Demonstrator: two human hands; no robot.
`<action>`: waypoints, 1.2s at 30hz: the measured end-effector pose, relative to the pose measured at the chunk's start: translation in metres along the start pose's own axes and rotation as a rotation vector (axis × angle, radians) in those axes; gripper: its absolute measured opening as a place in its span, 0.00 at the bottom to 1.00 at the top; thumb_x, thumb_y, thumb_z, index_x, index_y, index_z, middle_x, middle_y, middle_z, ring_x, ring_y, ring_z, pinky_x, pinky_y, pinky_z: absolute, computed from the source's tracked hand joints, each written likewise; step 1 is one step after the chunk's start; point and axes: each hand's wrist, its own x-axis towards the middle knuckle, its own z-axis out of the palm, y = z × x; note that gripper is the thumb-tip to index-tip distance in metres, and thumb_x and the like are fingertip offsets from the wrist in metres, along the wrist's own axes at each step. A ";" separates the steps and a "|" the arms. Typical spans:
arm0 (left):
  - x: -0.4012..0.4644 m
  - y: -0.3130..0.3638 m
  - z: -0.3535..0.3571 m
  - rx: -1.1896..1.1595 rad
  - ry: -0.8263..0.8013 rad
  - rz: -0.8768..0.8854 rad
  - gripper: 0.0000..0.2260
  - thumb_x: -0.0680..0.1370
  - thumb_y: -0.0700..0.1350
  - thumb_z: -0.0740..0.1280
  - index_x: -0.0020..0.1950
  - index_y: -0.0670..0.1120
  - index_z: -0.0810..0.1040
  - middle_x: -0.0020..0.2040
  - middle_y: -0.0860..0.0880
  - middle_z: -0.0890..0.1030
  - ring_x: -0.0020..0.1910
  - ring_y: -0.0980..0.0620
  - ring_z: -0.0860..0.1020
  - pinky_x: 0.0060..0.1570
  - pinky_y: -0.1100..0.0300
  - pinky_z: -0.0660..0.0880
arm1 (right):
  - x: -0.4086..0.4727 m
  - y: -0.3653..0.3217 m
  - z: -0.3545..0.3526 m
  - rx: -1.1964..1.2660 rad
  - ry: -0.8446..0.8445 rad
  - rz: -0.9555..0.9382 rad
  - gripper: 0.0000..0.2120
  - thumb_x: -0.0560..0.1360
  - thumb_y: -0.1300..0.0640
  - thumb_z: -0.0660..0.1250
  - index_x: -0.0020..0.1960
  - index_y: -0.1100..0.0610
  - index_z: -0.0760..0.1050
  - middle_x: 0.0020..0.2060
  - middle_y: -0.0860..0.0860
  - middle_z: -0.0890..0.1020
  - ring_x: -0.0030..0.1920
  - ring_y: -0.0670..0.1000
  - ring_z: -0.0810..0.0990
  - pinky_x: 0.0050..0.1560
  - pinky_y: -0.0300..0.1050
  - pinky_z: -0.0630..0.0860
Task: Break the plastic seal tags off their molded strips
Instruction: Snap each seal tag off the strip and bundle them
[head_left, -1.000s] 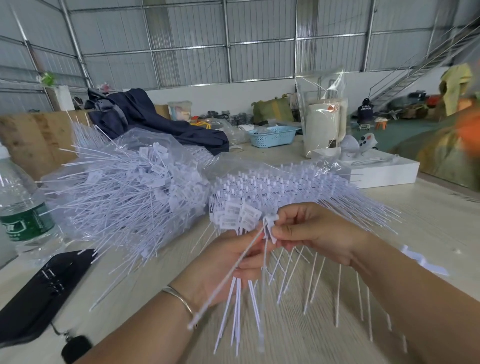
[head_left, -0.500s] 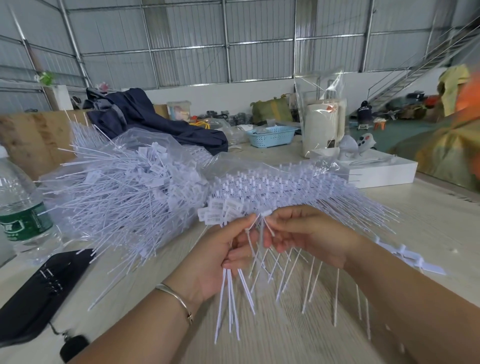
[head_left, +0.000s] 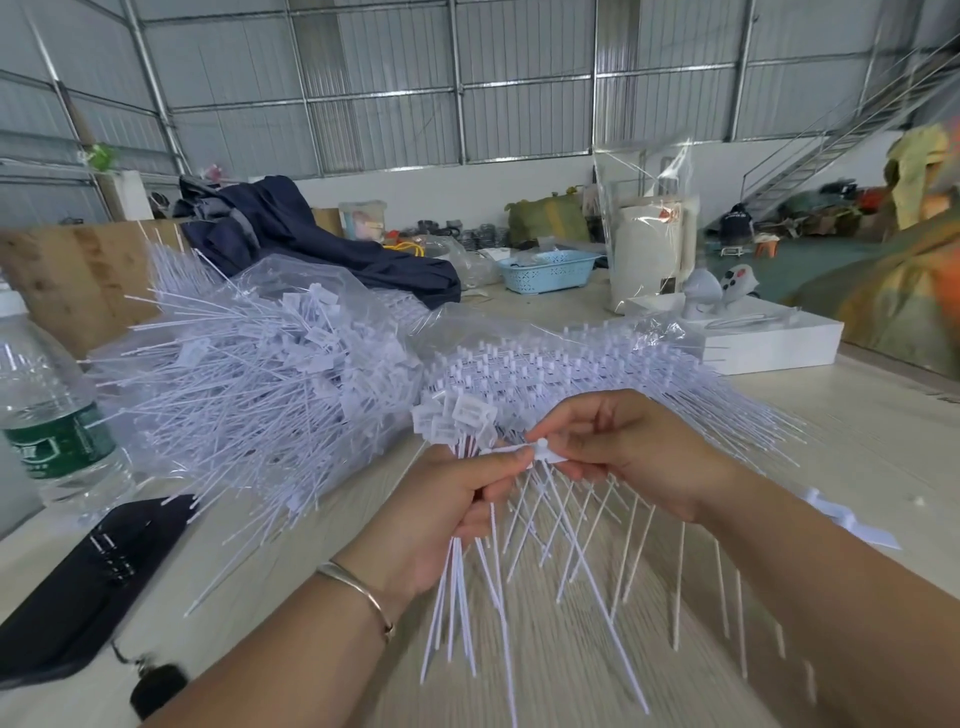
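My left hand (head_left: 447, 514) grips a bundle of loose white seal tags (head_left: 457, 421); their flat heads stick up above the fist and their thin tails hang down below it. Its thumb and forefinger also pinch the left end of a white molded strip (head_left: 540, 451). My right hand (head_left: 618, 447) pinches the same strip from the right, fingers curled round it. Tags still joined to the strip hang down in a row (head_left: 587, 525) under both hands. A big stack of uncut strips (head_left: 561, 364) lies just behind the hands.
A clear bag of loose tags (head_left: 260, 364) lies on the wooden table at left. A water bottle (head_left: 47, 410) and a black pouch (head_left: 88, 582) sit at the left edge. An empty strip (head_left: 852, 519) lies at right. A white box (head_left: 769, 343) and blue basket (head_left: 548, 270) stand further back.
The single tag pulled off a second ago has joined the bundle in my left hand. Both hands have risen slightly and now pinch the strip, held level between them.
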 end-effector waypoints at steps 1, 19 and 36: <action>0.000 0.001 -0.001 0.031 0.002 -0.007 0.18 0.73 0.47 0.72 0.24 0.49 0.75 0.26 0.52 0.60 0.24 0.55 0.54 0.22 0.66 0.53 | 0.000 -0.001 -0.001 -0.014 -0.002 0.006 0.11 0.76 0.68 0.66 0.45 0.55 0.84 0.33 0.59 0.80 0.35 0.50 0.76 0.38 0.40 0.71; -0.002 -0.004 0.004 0.036 -0.084 -0.154 0.19 0.62 0.52 0.77 0.45 0.41 0.81 0.37 0.48 0.81 0.28 0.56 0.70 0.24 0.66 0.62 | 0.000 0.000 -0.015 0.309 0.078 0.092 0.11 0.76 0.73 0.60 0.55 0.65 0.76 0.33 0.54 0.78 0.31 0.47 0.74 0.36 0.39 0.68; 0.002 0.004 0.011 -0.421 0.112 -0.004 0.13 0.73 0.51 0.70 0.31 0.48 0.73 0.30 0.51 0.58 0.22 0.58 0.58 0.20 0.67 0.61 | 0.002 0.001 0.033 0.017 0.270 -0.077 0.18 0.72 0.59 0.72 0.61 0.59 0.74 0.42 0.58 0.81 0.40 0.50 0.79 0.45 0.42 0.76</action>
